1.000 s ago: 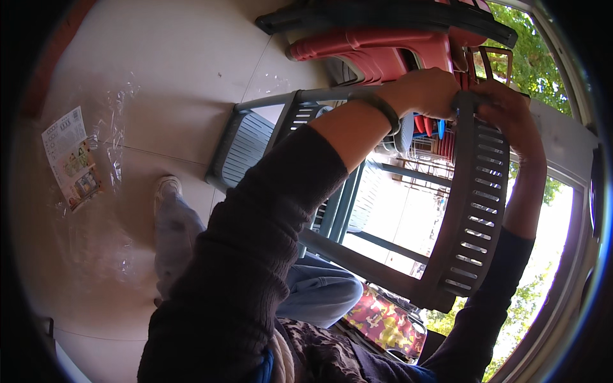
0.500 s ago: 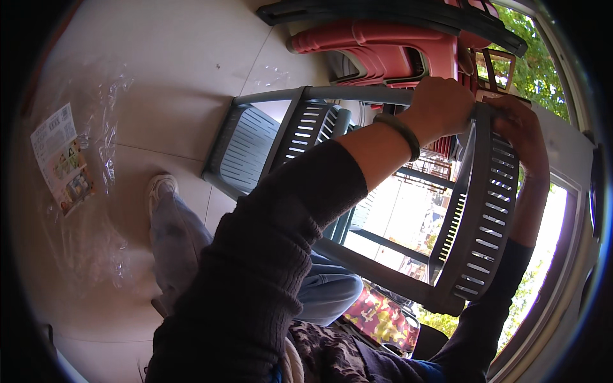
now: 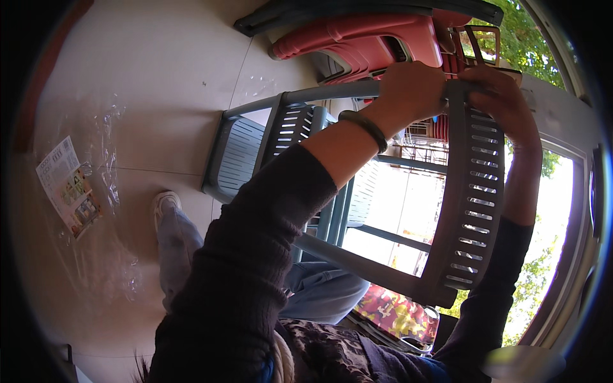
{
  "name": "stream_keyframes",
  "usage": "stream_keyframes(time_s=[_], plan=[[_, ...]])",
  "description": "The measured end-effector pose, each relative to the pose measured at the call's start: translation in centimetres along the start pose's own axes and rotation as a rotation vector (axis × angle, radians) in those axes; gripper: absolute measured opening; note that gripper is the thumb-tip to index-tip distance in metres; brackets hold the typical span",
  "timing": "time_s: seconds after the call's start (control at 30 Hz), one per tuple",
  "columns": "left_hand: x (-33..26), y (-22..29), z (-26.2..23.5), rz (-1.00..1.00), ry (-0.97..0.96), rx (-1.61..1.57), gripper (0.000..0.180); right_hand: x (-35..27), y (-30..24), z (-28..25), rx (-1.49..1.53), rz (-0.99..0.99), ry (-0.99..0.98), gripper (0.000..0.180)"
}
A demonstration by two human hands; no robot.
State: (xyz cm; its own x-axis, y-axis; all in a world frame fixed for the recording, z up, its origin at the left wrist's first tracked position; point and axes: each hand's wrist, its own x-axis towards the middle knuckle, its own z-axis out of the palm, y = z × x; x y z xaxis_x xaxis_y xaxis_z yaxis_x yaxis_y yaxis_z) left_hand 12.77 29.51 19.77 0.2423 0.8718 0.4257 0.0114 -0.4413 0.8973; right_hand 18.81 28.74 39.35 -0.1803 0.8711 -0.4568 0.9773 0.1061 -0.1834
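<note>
A grey-green plastic tiered rack (image 3: 271,127) lies tilted across my front, its long poles joining slotted basket shelves. My left hand (image 3: 414,89), with a dark bangle at its wrist, is closed round the far end of the upper pole (image 3: 332,91). Right beside it, my right hand (image 3: 501,102) grips the top corner of the dark end shelf (image 3: 456,191). That shelf's slotted side faces right. The fingertips of both hands are partly hidden where pole and shelf corner meet.
Red plastic chairs (image 3: 364,41) stand stacked beyond the rack, with a dark bar (image 3: 370,11) behind. On the tiled floor at left lie clear plastic wrap (image 3: 112,153) and a printed sheet (image 3: 69,185). A camouflage-patterned item (image 3: 399,313) is near my knee. A bright doorway (image 3: 546,210) opens at right.
Both hands and the end shelf have shifted left in view. The shelf has turned, so its inner slotted wall no longer shows. My grips stay at the same corner.
</note>
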Motion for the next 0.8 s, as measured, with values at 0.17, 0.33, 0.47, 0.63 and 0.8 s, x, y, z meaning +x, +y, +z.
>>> stream_keyframes(time_s=[0.17, 0.33, 0.47, 0.63, 0.8], plan=[[0.8, -0.4, -0.5, -0.039, -0.045, 0.0, 0.035, 1.0, -0.5, 0.5, -0.216, -0.057, 0.033, 0.02], [0.5, -0.6, -0.1, -0.003, 0.041, 0.006, 0.036, 0.7, -0.5, 0.7, -0.027, 0.085, 0.066, 0.019], [0.6, 0.0, 0.1, -0.06, -0.021, -0.006, 0.038, 0.9, 0.3, 0.4, -0.172, -0.132, 0.049, 0.016], [-1.3, -0.6, -1.8, 0.064, 0.153, 0.184, 0.05, -1.9, 2.5, -0.8, 0.006, -0.023, 0.275, 0.034], [-5.4, 3.6, -10.0, 0.281, -0.06, 0.026, 0.059, -21.6, 15.8, 0.3, 0.461, 0.151, 1.185, 0.048]])
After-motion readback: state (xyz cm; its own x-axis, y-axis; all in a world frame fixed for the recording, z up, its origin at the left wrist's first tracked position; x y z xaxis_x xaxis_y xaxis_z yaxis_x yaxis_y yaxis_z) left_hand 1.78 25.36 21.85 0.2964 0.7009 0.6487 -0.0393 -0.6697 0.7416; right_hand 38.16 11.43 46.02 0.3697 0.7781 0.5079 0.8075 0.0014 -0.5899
